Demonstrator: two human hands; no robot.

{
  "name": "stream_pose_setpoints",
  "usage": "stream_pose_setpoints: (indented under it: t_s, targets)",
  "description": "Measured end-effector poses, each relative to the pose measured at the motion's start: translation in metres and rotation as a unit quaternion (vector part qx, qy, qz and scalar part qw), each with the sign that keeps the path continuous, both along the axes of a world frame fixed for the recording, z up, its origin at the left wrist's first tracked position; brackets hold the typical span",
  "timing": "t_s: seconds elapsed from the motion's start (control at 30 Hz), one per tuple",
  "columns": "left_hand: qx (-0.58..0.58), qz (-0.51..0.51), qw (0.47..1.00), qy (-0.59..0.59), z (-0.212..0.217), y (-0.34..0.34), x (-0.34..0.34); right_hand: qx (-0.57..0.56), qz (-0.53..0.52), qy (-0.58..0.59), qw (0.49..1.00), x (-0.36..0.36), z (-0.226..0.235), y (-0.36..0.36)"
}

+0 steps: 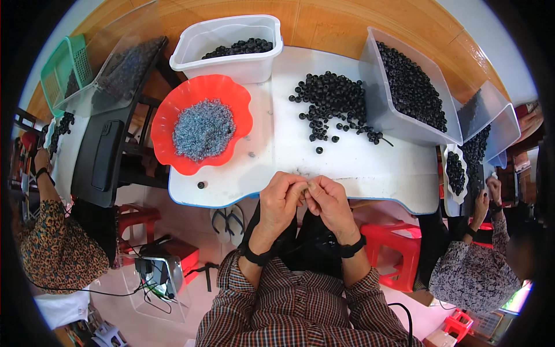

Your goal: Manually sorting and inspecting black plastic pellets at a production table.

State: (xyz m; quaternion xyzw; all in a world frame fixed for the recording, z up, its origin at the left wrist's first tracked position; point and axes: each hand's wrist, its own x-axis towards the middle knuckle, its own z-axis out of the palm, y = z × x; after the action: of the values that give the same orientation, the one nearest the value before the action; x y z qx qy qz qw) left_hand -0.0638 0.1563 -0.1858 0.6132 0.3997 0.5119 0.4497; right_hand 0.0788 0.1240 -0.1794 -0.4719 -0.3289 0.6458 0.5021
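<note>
My left hand (278, 202) and my right hand (330, 203) meet just beyond the table's near edge, thumbs and fingertips pinched together. Whatever is between them is too small or too covered to make out. Past my hands, a loose pile of small round black pieces with holes (329, 95) spreads over the white table (347, 165). To the left, a red scalloped bowl (163, 130) holds many tiny clear bluish pieces (203, 128). A single black piece (201, 185) lies near the front left edge.
A white tub (260, 68) and a grey bin (378, 107), both with black pieces, stand at the back. A red stool (399, 248) is at the right. One person (63, 248) works at the left, another (474, 266) at the right. Slippers (228, 222) lie below.
</note>
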Motion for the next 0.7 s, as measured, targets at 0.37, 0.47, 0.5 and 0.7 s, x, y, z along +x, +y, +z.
stream_pose_setpoints:
  t_s: [0.37, 0.47, 0.5, 0.7]
  targets:
    - [-0.049, 0.066, 0.997, -0.002, -0.003, -0.003, 0.006, 0.015, -0.011, -0.056, 0.998, -0.009, 0.005, 0.002]
    - [-0.046, 0.066, 0.997, 0.007, -0.004, -0.003, 0.005, 0.012, -0.018, -0.055, 0.998, -0.009, 0.0, 0.002]
    - [-0.049, 0.063, 0.997, 0.009, -0.005, -0.002, 0.005, 0.012, -0.017, -0.056, 0.998, -0.009, 0.0, 0.002]
    - [-0.011, -0.037, 0.998, -0.048, 0.002, 0.002, -0.004, 0.022, -0.058, -0.012, 0.998, -0.006, 0.003, 0.002]
